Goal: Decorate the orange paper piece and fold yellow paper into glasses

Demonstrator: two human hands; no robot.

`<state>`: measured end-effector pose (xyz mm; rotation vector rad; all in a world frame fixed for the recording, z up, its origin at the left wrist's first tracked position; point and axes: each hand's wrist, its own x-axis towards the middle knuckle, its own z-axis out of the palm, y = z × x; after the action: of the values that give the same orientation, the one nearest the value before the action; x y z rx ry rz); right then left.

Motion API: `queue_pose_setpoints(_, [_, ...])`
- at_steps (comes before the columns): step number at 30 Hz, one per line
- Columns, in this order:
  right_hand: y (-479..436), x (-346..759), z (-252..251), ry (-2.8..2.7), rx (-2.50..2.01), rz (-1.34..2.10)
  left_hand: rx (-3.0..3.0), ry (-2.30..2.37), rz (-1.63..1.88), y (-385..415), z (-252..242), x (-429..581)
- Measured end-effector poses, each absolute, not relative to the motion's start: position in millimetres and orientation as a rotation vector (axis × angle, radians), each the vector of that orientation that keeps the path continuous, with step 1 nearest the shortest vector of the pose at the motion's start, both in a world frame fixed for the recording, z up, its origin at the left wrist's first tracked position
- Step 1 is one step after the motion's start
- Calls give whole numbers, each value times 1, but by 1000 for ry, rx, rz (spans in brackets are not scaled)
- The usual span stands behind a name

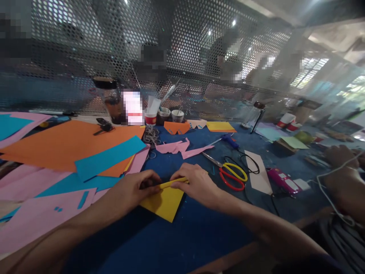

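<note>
A yellow sheet of paper [165, 203] is between my hands over the blue table, its far edge bent into a narrow fold. My left hand [144, 184] pinches the left end of that fold, thumb in front. Along the right end, my right hand [196, 182] presses the fold between thumb and fingers. Scissors [232, 175] with red and yellow handles lie to the right of my right hand. Just beyond the hands are cut pink paper scraps [173, 147]. A blue glue gun [230, 140] rests farther back.
Large orange [71, 140], blue and pink sheets overlap on the left. Paper cups [150, 117], a dark jar [110, 101] and a lit screen [132, 106] stand along the perforated metal partition [182, 57]. A black cable, a pink box [283, 180] and another person's hand [342, 156] are at right.
</note>
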<state>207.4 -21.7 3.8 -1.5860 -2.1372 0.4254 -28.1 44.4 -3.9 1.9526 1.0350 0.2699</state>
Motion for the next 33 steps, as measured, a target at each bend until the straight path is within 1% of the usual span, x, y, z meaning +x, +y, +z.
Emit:
queue_pose_setpoints(4, [-14,211,1,-2049,-1653,570,2045,1089,271,48,-8,-28])
queue_pose_setpoints(9, [-5,216,-8,-1994,-1714,654,2165,1059,407,55,-21,-30])
queue_pose_setpoints(14, [-2,218,-14,-1981,-1714,665,2241,1076,437,54,-25,-29])
queue_pose_setpoints(21, [-8,216,-17,-2039,-1625,486,2402,993,559,51,-32,-28])
queue_pose_setpoints(26, [-9,216,-23,-2135,-1583,301,2604,817,664,48,-43,-30])
queue_pose_setpoints(30, [-9,217,-26,-2165,-1575,210,2719,663,629,44,-47,-33])
queue_pose_setpoints(33, [-14,216,-21,-2196,-1534,151,2784,643,621,40,-45,-35])
